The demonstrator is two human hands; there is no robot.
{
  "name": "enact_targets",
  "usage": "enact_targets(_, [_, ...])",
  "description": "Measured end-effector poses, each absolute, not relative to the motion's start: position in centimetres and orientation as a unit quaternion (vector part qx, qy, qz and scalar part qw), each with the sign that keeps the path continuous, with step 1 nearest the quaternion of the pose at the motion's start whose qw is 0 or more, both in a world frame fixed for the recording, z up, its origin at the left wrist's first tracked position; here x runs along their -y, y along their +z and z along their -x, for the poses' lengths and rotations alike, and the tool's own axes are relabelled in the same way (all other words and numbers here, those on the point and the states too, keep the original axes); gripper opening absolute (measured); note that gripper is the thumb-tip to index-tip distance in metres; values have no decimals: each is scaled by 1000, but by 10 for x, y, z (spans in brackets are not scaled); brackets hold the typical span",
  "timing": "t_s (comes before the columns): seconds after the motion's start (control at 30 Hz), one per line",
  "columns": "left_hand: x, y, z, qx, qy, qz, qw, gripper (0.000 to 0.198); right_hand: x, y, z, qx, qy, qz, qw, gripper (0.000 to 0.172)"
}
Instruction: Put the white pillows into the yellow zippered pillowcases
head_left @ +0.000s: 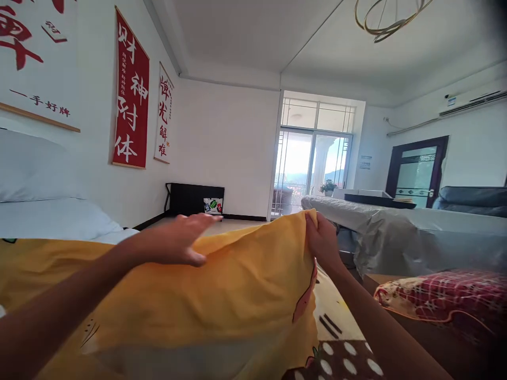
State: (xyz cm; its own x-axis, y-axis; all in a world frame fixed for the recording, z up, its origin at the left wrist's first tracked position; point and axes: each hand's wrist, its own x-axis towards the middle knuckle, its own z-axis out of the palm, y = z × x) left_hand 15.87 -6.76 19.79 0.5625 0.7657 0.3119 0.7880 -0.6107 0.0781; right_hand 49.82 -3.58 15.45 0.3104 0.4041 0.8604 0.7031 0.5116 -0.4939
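Observation:
A yellow bed sheet (237,285) with printed figures is lifted in front of me, its near part sloping down toward the bottom of the view. My right hand (322,237) pinches a raised corner of it. My left hand (178,240) hovers at the cloth's upper edge with fingers stretched out and thumb apart, not gripping it. Below the right hand shows a cream and brown part with white dots (340,359); whether it is the same cloth I cannot tell.
White pillows (43,174) lie at the left. On the right are a plastic-covered table (396,227), with a dark tray (372,199) on it, and a red patterned folded quilt (439,295). A black panel (194,198) leans by the far wall, left of a glass door (312,163).

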Motion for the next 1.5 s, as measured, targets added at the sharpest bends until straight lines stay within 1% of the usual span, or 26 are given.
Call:
enact_targets(0.03, [70, 200, -195, 404, -177, 897, 34, 86, 40, 158, -495, 585, -90, 465, 659, 34])
enact_targets(0.07, [71, 200, -230, 381, -209, 900, 30, 86, 45, 161, -493, 591, -69, 449, 667, 34])
enact_targets(0.1, [70, 199, -262, 364, -257, 895, 30, 77, 50, 163, -491, 595, -51, 435, 674, 34])
enact_targets(0.13, [68, 197, -290, 349, -289, 891, 18, 62, 56, 165, -490, 596, -37, 424, 681, 36])
enact_targets(0.17, [66, 195, -312, 337, -298, 893, -3, 51, 61, 166, -490, 595, -25, 417, 687, 37])
enact_targets(0.23, [62, 191, -343, 315, -330, 889, -27, 40, 73, 169, -493, 590, 0, 414, 693, 41])
enact_targets(0.4, [63, 187, -360, 231, -415, 874, -99, 44, 94, 159, -509, 582, 97, 405, 698, 41])
enact_targets(0.5, [66, 188, -357, 206, -430, 866, -153, 44, 96, 132, -516, 578, 209, 369, 697, 42])
enact_targets(0.6, [66, 193, -355, 213, -420, 865, -172, 44, 92, 101, -520, 587, 300, 359, 661, 42])
enact_targets(0.67, [67, 197, -355, 227, -405, 875, -139, 45, 88, 87, -521, 596, 337, 361, 633, 41])
enact_targets(0.73, [69, 201, -355, 291, -372, 881, -43, 43, 84, 81, -520, 606, 334, 369, 621, 39])
enact_targets(0.8, [72, 204, -358, 377, -327, 864, 67, 32, 84, 81, -514, 613, 269, 391, 631, 36])
enact_targets(0.83, [75, 205, -360, 410, -309, 852, 105, 26, 84, 82, -510, 613, 222, 407, 640, 35])
enact_targets(0.87, [77, 206, -363, 431, -300, 842, 126, 22, 85, 83, -505, 608, 174, 422, 650, 35])
enact_targets(0.93, [81, 205, -370, 443, -303, 834, 128, 18, 88, 85, -493, 592, 89, 449, 663, 35])
enact_targets(1.03, [81, 200, -376, 427, -310, 839, 133, 16, 86, 87, -482, 571, 17, 468, 674, 33])
enact_targets(1.07, [79, 198, -376, 405, -306, 848, 149, 17, 84, 88, -481, 569, 22, 464, 678, 32])
enact_targets(1.13, [74, 195, -372, 360, -298, 861, 198, 23, 77, 86, -485, 576, 85, 441, 683, 34])
enact_targets(1.2, [67, 196, -363, 341, -296, 858, 244, 34, 68, 81, -496, 594, 188, 404, 670, 35])
enact_targets(1.27, [62, 200, -352, 351, -313, 843, 261, 45, 60, 74, -508, 618, 293, 356, 636, 34])
enact_targets(1.3, [60, 204, -346, 356, -326, 836, 259, 48, 57, 69, -512, 630, 341, 333, 612, 34])
enact_targets(1.37, [57, 212, -337, 363, -367, 823, 235, 47, 54, 62, -516, 652, 413, 301, 560, 40])
enact_targets(1.43, [56, 219, -332, 359, -415, 815, 184, 41, 56, 56, -511, 668, 439, 297, 522, 43])
enact_targets(1.5, [56, 223, -329, 339, -455, 812, 133, 40, 60, 52, -502, 679, 433, 304, 508, 37])
